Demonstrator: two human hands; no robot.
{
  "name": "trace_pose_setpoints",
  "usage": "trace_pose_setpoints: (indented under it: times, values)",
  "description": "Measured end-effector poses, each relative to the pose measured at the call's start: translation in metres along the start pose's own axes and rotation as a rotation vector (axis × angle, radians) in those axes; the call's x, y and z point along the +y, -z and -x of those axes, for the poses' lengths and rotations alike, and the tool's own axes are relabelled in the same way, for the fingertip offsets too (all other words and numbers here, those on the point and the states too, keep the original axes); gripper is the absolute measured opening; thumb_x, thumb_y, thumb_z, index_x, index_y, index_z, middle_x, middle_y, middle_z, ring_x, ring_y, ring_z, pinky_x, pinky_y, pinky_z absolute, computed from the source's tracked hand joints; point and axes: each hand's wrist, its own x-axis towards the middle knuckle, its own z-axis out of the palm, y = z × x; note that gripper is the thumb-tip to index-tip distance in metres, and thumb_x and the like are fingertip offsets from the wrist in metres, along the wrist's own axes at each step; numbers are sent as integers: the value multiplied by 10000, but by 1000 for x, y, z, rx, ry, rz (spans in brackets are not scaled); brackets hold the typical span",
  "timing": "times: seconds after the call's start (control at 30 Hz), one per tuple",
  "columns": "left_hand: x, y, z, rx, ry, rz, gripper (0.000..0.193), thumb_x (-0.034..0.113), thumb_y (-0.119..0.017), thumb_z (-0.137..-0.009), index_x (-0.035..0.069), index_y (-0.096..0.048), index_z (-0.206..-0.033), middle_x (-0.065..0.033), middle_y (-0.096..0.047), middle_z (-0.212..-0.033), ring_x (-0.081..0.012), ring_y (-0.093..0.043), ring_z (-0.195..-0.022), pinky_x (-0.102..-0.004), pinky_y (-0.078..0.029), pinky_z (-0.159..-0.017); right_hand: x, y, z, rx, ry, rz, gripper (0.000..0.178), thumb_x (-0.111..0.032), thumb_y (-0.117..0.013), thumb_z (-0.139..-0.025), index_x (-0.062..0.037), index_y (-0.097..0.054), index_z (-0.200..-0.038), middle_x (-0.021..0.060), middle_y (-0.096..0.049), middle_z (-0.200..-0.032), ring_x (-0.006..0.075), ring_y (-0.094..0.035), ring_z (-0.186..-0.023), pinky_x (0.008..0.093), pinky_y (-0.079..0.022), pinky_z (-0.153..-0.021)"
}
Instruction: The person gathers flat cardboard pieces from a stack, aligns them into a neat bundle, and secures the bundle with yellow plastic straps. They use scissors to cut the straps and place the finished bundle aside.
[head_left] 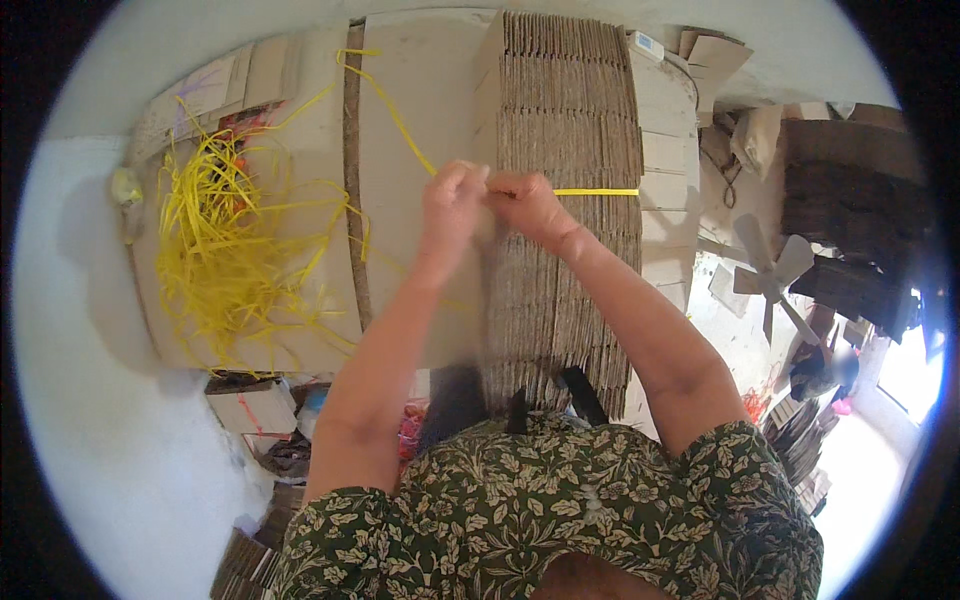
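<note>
A tall bundle of flattened brown cardboard (pixel 565 130) stands on edge on the table in front of me. Yellow plastic strapping (pixel 600 192) runs across its top, and a loose length trails off to the far left. My left hand (pixel 455 200) is closed at the bundle's left edge, gripping the strapping. Right beside it, almost touching, my right hand (pixel 530 208) is closed on the strapping where it crosses the cardboard. Fingers cover the spot where the strap ends meet, so any knot there is hidden.
A tangled heap of yellow strapping (pixel 225 250) lies on the table's left part. Flat cardboard sheets (pixel 265 75) are at the far left. A fan (pixel 775 270) stands on the right, near dark stacks of cardboard (pixel 850 190). A small white device (pixel 647 45) sits beyond the bundle.
</note>
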Motion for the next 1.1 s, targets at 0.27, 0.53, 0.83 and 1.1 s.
trace_pose_setpoints:
  times: [0.27, 0.53, 0.83, 1.1]
  values:
    - [-48, -4, 17, -167, 194, 115, 154, 50, -546, -912, 19, -626, -1040, -33, -642, -911, -98, -588, -851, -258, -486, -761, -1, 11, -8, -120, -240, -257, 93, -52, -596, -790, -2, -664, -831, 115, -571, -628, 162, -546, -557, 313, -452, -531]
    - [-54, -12, 21, -107, 205, 116, 185, -18, -553, -862, 4, -620, -1032, -53, -645, -936, -131, -600, -858, -275, -490, -773, 17, -5, -14, 13, 361, 527, 147, -12, -610, -717, -61, -646, -850, 110, -570, -751, 278, -608, -709, 375, -503, -585]
    - [-44, 1, 4, -202, 259, 264, 158, 10, -552, -893, -36, -618, -1028, -74, -657, -931, -133, -624, -854, -281, -518, -795, 17, 0, -13, 209, 507, 413, 95, -40, -604, -711, -58, -527, -764, 106, -540, -825, 314, -592, -727, 401, -505, -577]
    - [-50, 4, -9, -249, 283, -100, 134, 19, -565, -865, -22, -633, -973, -73, -650, -815, -121, -608, -714, -268, -513, -669, 14, 1, -2, 138, 439, 475, 93, -34, -630, -728, -61, -608, -814, 109, -565, -807, 325, -589, -709, 395, -492, -574]
